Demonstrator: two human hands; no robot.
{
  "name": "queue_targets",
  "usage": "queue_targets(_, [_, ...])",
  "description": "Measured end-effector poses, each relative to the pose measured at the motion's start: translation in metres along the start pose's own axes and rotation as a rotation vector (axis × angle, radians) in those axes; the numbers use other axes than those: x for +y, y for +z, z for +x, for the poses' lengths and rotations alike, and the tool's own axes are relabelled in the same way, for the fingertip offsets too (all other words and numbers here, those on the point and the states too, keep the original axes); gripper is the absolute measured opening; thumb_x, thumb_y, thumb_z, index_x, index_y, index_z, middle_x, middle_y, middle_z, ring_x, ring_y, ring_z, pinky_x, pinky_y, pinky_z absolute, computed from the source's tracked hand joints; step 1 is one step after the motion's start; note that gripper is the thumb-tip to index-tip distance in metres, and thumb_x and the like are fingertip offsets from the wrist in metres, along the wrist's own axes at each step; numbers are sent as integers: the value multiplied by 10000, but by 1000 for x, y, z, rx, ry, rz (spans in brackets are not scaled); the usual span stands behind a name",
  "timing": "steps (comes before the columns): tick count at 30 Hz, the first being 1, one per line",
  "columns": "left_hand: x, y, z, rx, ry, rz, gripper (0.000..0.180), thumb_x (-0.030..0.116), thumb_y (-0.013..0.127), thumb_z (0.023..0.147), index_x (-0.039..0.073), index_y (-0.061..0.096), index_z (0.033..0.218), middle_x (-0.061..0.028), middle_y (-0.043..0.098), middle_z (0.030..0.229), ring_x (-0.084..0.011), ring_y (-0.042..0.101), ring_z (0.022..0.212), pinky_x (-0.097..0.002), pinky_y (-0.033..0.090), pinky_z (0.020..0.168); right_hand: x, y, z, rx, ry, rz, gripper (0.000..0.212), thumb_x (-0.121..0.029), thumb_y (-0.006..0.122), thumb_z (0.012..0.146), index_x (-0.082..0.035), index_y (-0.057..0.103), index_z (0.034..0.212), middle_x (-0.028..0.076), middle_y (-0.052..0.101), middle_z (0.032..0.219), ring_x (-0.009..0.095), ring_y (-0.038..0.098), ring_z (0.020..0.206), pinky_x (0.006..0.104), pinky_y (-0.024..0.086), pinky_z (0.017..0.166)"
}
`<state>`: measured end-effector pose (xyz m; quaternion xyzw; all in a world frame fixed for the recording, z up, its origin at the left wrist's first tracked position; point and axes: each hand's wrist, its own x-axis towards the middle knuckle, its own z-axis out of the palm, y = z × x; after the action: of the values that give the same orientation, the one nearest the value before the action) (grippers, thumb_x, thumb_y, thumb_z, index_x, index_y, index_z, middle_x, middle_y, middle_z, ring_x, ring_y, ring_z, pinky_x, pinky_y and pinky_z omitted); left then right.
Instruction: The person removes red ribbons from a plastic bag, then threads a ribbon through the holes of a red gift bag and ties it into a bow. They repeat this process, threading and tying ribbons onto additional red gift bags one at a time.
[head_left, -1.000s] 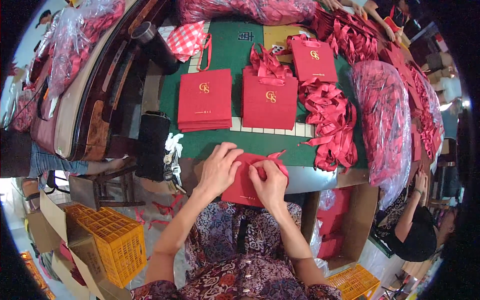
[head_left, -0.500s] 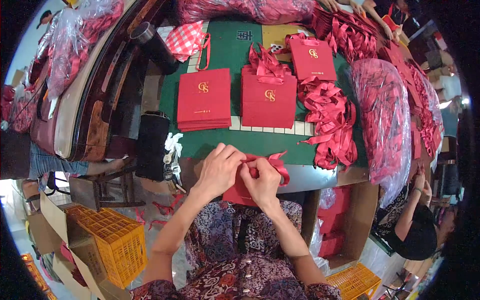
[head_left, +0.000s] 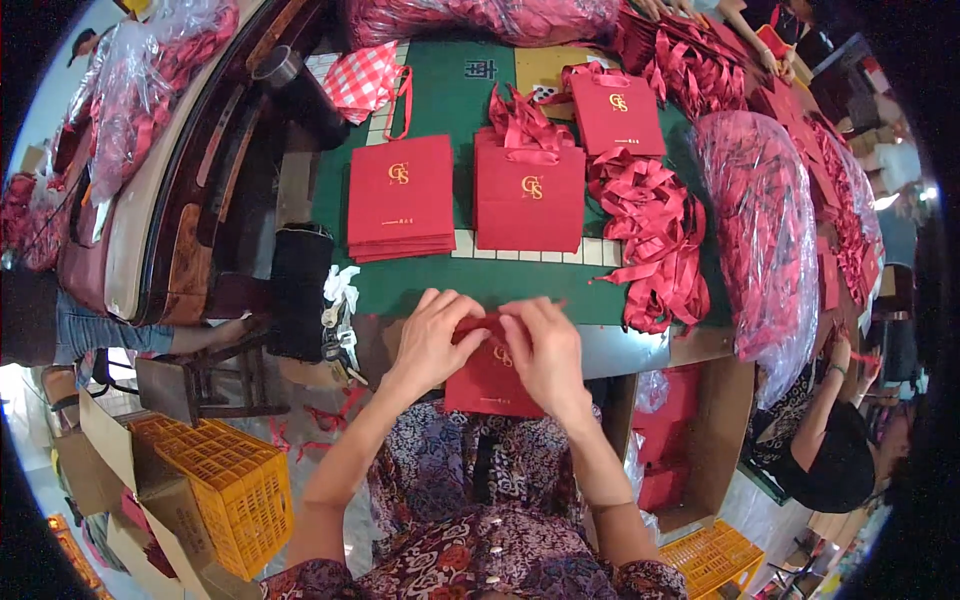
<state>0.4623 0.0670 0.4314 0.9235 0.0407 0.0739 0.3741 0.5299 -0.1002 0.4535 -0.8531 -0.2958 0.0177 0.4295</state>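
A small red paper gift bag with a gold emblem hangs at the table's near edge, over my lap. Its upper left corner is pinched between the thumb and fingers of my left hand. My right hand grips the top edge further right and covers part of the emblem; any ribbon there is mostly hidden. Beyond my hands lie a flat stack of red bags, a second stack with ribbon handles, and another pile of bags behind. A heap of loose red ribbons lies to the right.
A plastic-wrapped bundle of ribbons borders the table's right side. At the left stand a dark tumbler and a red checked cloth bag. Below are an open carton and a yellow crate. A co-worker works at the right.
My right hand has shifted slightly right and turned, its back now facing up. The bag's front and emblem show more than before, and the red ribbon loop beside my right hand is no longer visible.
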Motion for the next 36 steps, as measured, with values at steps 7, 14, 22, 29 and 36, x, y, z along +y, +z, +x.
queue_targets(7, [9, 8, 0, 32, 193, -33, 136, 103, 748, 775, 90, 665, 882, -46, 612, 887, -283, 537, 875, -379, 474, 773, 49, -13, 32, -482, 62, 123, 142, -131, 655, 876, -10, 725, 907, 155, 697, 836, 273, 674, 739, 347, 518, 690])
queue_targets(14, [13, 8, 10, 67, 206, -32, 100, 83, 744, 770, 84, 681, 848, -48, 631, 851, -266, 545, 840, -367, 459, 762, 78, 12, 28, -469, 278, 560, 204, -186, 680, 858, 13, 724, 855, 122, 722, 772, 165, 682, 735, 340, 526, 699])
queue_targets(22, [-3, 9, 18, -20, 21, -119, 137, 123, 738, 814, 87, 721, 946, -62, 637, 836, -238, 558, 776, -340, 470, 654, 79, -3, 36, -112, 168, 159, 216, -229, 672, 904, -22, 730, 925, 172, 692, 879, 301, 679, 809, 387, 521, 727])
queue_targets(29, [-9, 16, 20, 113, -143, -129, 130, 164, 716, 843, 71, 712, 934, -74, 650, 809, -259, 588, 791, -382, 474, 715, 84, -54, 6, 142, 298, -93, 256, -262, 708, 898, -6, 715, 905, 143, 690, 745, 239, 674, 655, 356, 505, 606])
queue_targets(36, [3, 41, 41, 34, -63, 149, 226, 260, 782, 765, 81, 649, 804, -72, 654, 769, -291, 577, 805, -418, 437, 742, 81, -38, 2, -6, 345, -305, 252, -275, 791, 772, -43, 690, 771, 124, 681, 729, 308, 678, 692, 432, 518, 616])
